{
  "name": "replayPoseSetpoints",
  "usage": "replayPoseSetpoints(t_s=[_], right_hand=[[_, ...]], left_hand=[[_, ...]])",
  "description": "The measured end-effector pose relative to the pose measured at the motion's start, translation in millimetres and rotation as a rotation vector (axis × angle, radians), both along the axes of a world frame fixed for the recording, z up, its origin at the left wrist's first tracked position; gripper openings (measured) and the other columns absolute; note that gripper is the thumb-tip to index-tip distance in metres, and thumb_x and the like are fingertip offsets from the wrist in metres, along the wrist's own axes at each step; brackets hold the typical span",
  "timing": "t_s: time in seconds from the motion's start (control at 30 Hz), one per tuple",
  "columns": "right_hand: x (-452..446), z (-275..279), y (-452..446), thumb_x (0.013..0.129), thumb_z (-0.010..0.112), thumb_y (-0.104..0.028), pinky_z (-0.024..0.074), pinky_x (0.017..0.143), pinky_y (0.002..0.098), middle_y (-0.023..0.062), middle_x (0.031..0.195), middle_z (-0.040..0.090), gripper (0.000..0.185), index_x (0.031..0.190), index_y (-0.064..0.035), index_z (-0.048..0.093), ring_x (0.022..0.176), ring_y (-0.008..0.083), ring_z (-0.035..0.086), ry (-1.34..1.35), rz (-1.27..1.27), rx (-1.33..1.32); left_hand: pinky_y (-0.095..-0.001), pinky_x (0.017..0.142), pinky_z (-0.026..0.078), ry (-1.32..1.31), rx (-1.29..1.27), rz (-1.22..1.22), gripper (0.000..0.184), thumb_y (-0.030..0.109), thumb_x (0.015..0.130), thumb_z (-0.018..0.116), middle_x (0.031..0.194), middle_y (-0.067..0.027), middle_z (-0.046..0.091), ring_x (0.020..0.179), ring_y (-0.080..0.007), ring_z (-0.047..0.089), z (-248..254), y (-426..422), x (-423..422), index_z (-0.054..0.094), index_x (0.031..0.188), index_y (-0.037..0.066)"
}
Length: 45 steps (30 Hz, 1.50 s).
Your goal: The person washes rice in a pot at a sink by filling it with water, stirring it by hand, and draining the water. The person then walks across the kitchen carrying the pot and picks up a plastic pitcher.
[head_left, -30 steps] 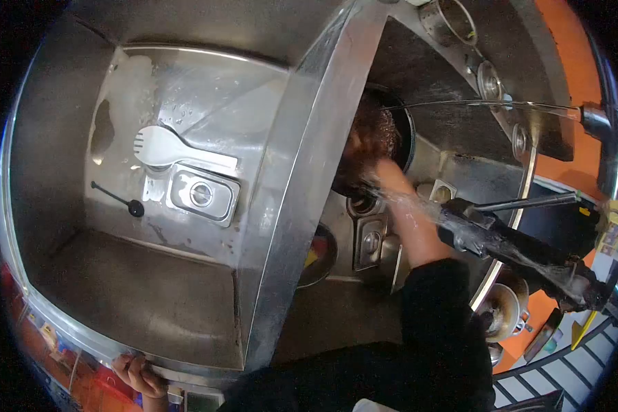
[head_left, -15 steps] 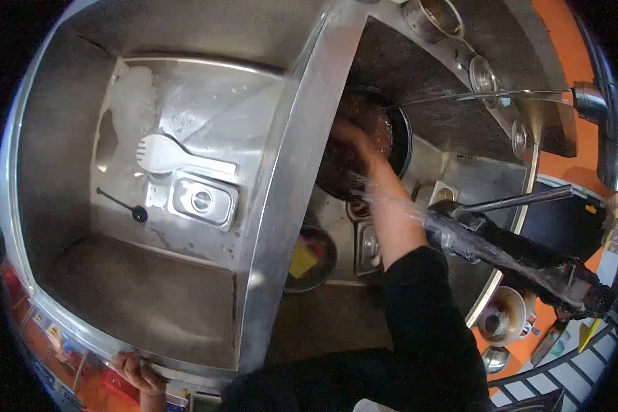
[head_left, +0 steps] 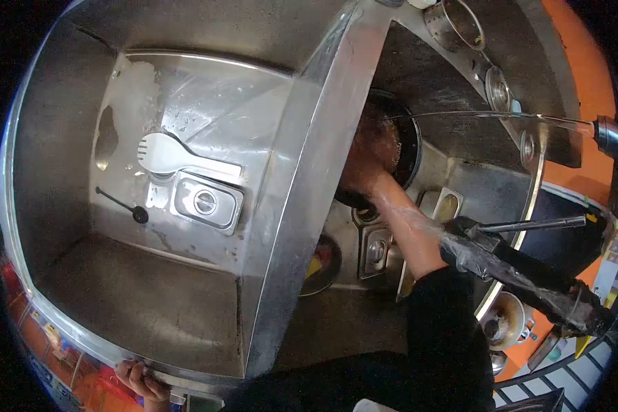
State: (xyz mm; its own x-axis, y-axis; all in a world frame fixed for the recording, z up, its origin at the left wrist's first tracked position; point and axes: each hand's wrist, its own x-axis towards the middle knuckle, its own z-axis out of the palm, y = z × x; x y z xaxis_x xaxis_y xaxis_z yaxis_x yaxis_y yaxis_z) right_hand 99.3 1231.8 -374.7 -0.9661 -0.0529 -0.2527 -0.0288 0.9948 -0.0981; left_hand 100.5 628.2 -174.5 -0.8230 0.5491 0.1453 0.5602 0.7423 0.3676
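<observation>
My right hand (head_left: 372, 154) reaches down into a large dark pot (head_left: 417, 141) in the right basin. The hand is blurred and its fingers are partly hidden, so I cannot tell whether it holds anything. Water from the tap (head_left: 535, 285) runs over the forearm. A thin metal handle (head_left: 487, 114) slants out over the pot's rim. At the lower left, my left hand (head_left: 143, 381) has its fingers curled over the sink's front rim (head_left: 185, 379). Near the pot lie a small steel lid (head_left: 374, 253) and a dark round pan (head_left: 331, 264) with something yellow in it.
In the left basin (head_left: 165, 302) lie a white slotted spoon (head_left: 168, 156), a steel lid (head_left: 208, 201) and a small black ladle (head_left: 139, 214). A steel divider (head_left: 309, 172) separates the basins. Steel pots (head_left: 454, 26) stand on the back ledge; a white pot (head_left: 508, 321) is at the right.
My right hand has shifted within the pot, toward its near side. The view has moved slightly, so the right basin sits further right. My left hand stays on the rim.
</observation>
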Motion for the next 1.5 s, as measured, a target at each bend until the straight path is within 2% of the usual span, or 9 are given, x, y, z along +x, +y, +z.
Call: replayPoseSetpoints(t_s=[0.13, 0.5, 0.7, 0.83, 0.93, 1.03, 1.2, 1.33, 1.5], right_hand=[[-3.1, -13.2, 15.8, 0.081, 0.054, -0.03, 0.0375, 0.092, 0.0415, 0.0168, 0.116, 0.052, 0.042, 0.116, -0.0075, 0.051, 0.107, 0.0319, 0.048, -0.051, 0.002, -0.014], [-49.6, -51.5, 32.4, 0.078, 0.057, -0.03, 0.0365, 0.094, 0.0411, 0.0169, 0.116, 0.051, 0.046, 0.117, -0.0068, 0.05, 0.108, 0.0322, 0.047, -0.131, -0.524, -0.193], [-26.9, -19.8, 33.2, 0.076, 0.058, -0.03, 0.0359, 0.094, 0.0408, 0.017, 0.117, 0.051, 0.048, 0.117, -0.0065, 0.05, 0.109, 0.0324, 0.046, -0.052, -0.399, -0.281], [-13.0, 44.7, 31.0, 0.075, 0.059, -0.03, 0.0355, 0.095, 0.0406, 0.0176, 0.117, 0.051, 0.05, 0.118, -0.0063, 0.049, 0.109, 0.0333, 0.046, 0.144, -0.184, 0.03], [-0.1, -10.9, 76.1, 0.076, 0.058, -0.031, 0.0354, 0.095, 0.0385, 0.0178, 0.115, 0.051, 0.049, 0.117, -0.0051, 0.05, 0.11, 0.0341, 0.045, 0.306, -0.162, -0.042], [-21.7, -21.3, 65.2, 0.079, 0.053, -0.037, 0.028, 0.096, 0.0529, 0.0121, 0.127, 0.044, 0.056, 0.124, -0.0068, 0.042, 0.118, 0.0368, 0.037, -0.067, -0.545, -0.299], [-6.2, -22.3, 11.8, 0.082, 0.053, -0.027, 0.037, 0.09, 0.044, 0.0126, 0.118, 0.05, 0.042, 0.117, -0.0055, 0.048, 0.109, 0.0295, 0.046, -0.079, -0.479, -0.783], [-18.2, -36.5, 19.7, 0.082, 0.053, -0.028, 0.0339, 0.093, 0.0437, 0.0123, 0.122, 0.045, 0.045, 0.121, -0.0072, 0.043, 0.113, 0.0295, 0.041, -0.11, -0.319, -0.521], [-33.3, -54.2, 22.2, 0.083, 0.053, -0.029, 0.0299, 0.096, 0.0432, 0.0119, 0.128, 0.038, 0.049, 0.125, -0.0094, 0.038, 0.117, 0.0295, 0.036, -0.121, -0.439, -0.443]], left_hand=[[-0.0421, 0.078, 0.033, 0.048, 0.007, -0.015, 0.031, 0.029, 0.079, 0.036, 0.092, -0.0138, 0.046, 0.086, -0.0264, 0.043, -1.0, 5.7, -1.9, 0.051, 0.088, 0.004], [-0.0438, 0.081, 0.032, 0.017, -0.005, -0.024, 0.031, 0.029, 0.082, 0.035, 0.092, -0.0142, 0.046, 0.088, -0.0278, 0.043, -2.1, -3.9, -0.5, 0.05, 0.091, 0.004], [-0.0442, 0.082, 0.031, 0.04, -0.021, -0.025, 0.03, 0.028, 0.081, 0.036, 0.093, -0.0139, 0.045, 0.089, -0.0278, 0.042, -1.1, -5.5, 0.9, 0.051, 0.091, 0.004], [-0.0433, 0.078, 0.032, 0.067, 0.01, -0.045, 0.028, 0.026, 0.08, 0.037, 0.092, -0.0138, 0.046, 0.085, -0.0275, 0.043, -3.3, -8.2, 1.8, 0.051, 0.09, 0.005], [-0.0423, 0.075, 0.033, 0.041, -0.002, -0.061, 0.027, 0.026, 0.08, 0.036, 0.09, -0.0133, 0.046, 0.081, -0.0269, 0.043, 0.3, -6.9, 0.9, 0.051, 0.09, 0.006], [-0.0412, 0.072, 0.033, 0.031, -0.015, -0.065, 0.027, 0.027, 0.08, 0.036, 0.089, -0.0127, 0.045, 0.08, -0.0264, 0.043, 0.1, -2.8, -1.3, 0.05, 0.09, 0.006], [-0.0398, 0.071, 0.033, 0.001, 0.019, -0.059, 0.027, 0.027, 0.08, 0.035, 0.089, -0.0123, 0.045, 0.079, -0.0257, 0.042, 3.8, 11.6, -5.7, 0.05, 0.092, 0.008], [-0.0395, 0.071, 0.032, 0.021, -0.011, -0.071, 0.028, 0.027, 0.081, 0.035, 0.088, -0.0123, 0.047, 0.078, -0.0257, 0.043, 3.1, 3.7, -4.9, 0.05, 0.092, 0.007], [-0.0406, 0.072, 0.032, 0.029, 0.029, -0.076, 0.028, 0.027, 0.079, 0.035, 0.085, -0.0121, 0.048, 0.078, -0.026, 0.044, -0.5, 2.1, -4.3, 0.052, 0.09, 0.006]])
